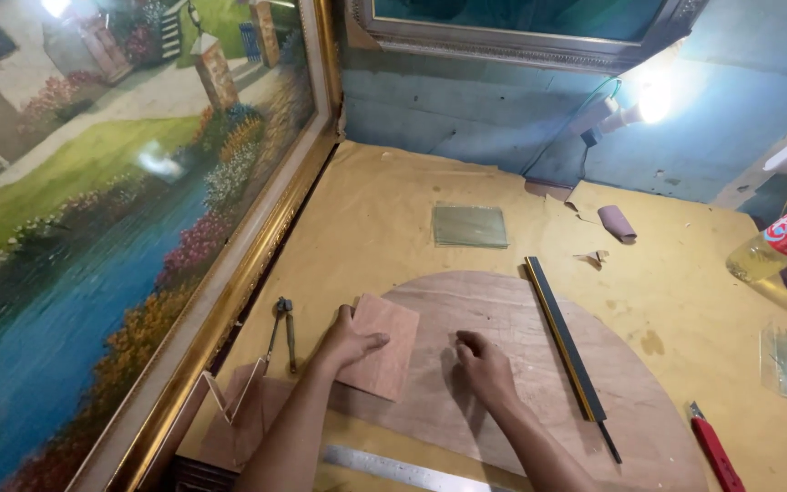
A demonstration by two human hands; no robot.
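Item: small plywood panel [381, 345], reddish-brown, roughly rectangular. It is laid flat on the left part of a large round wooden board [539, 364], which lies on a yellow-covered table [393, 191]. The panel's long axis runs from near the person toward the far edge, tipped slightly so the far end leans left; its far corner is pointed toward the painting side.

Left hand [348, 340]: placed palm-down on the panel's left edge. The fingers are held together on the wood and the thumb is stretched out across the panel face; the panel is pressed down rather than pinched.

Right hand [483, 363]: rested on the round board just right of the panel, apart from it. The fingers are curled under into a loose fist; nothing is seen held in it.

Surroundings: a long black strip with a gold edge [567, 351] is laid across the board's right part, running from far-left to near-right. A metal ruler [403, 471] is seen at the near edge. Pliers [282, 330] lie left of the panel. A pane of glass [470, 226] lies farther back. A red-handled knife [714, 451] lies at the near right. A large landscape painting in a gilt frame [111, 210] is propped along the left side.
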